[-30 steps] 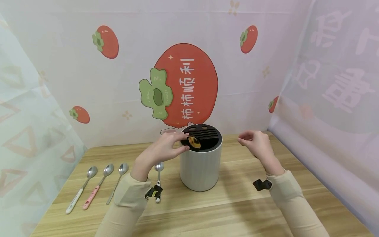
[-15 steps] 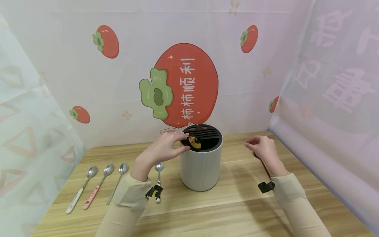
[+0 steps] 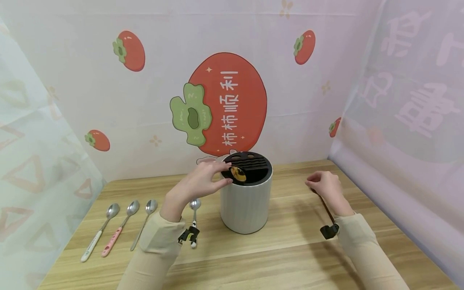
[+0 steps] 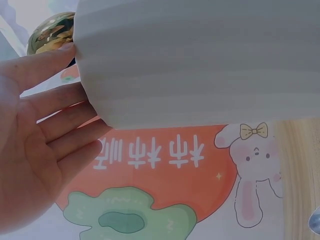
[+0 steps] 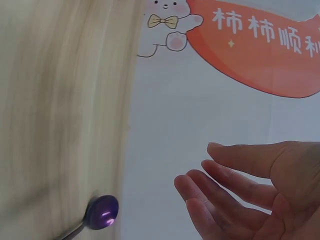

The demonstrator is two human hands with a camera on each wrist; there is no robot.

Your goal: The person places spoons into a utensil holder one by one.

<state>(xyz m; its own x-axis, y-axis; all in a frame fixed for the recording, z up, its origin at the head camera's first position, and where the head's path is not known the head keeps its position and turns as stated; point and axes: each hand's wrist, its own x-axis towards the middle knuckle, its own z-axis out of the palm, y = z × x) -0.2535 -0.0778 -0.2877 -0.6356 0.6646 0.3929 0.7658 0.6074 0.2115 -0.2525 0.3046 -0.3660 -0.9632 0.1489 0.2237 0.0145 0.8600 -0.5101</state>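
A ribbed white utensil holder (image 3: 245, 209) with a black slotted top stands upright on the table. The bowl of a gold spoon (image 3: 238, 174) shows at the opening in its top. My left hand (image 3: 203, 179) touches the holder's rim with extended fingers and thumb, beside the gold bowl; the left wrist view shows the fingertips along the edge. To the right, my right hand (image 3: 325, 188) hovers with loosely bent fingers and holds nothing. Below it lies a dark-handled spoon, partly hidden by hand and wrist; its purple bowl (image 5: 104, 212) appears in the right wrist view, apart from the fingers.
Left of my left forearm lie a white-handled spoon (image 3: 99, 233), a pink-handled spoon (image 3: 120, 229) and a plain metal spoon (image 3: 143, 223). A black-and-white-handled spoon (image 3: 194, 213) lies near my left cuff. Printed cloth walls (image 3: 297, 100) stand behind and beside the wooden table (image 3: 250, 262).
My right hand has moved right and slightly toward me, over the dark spoon, and more of that spoon's handle now shows. My left hand and the holder have stayed put.
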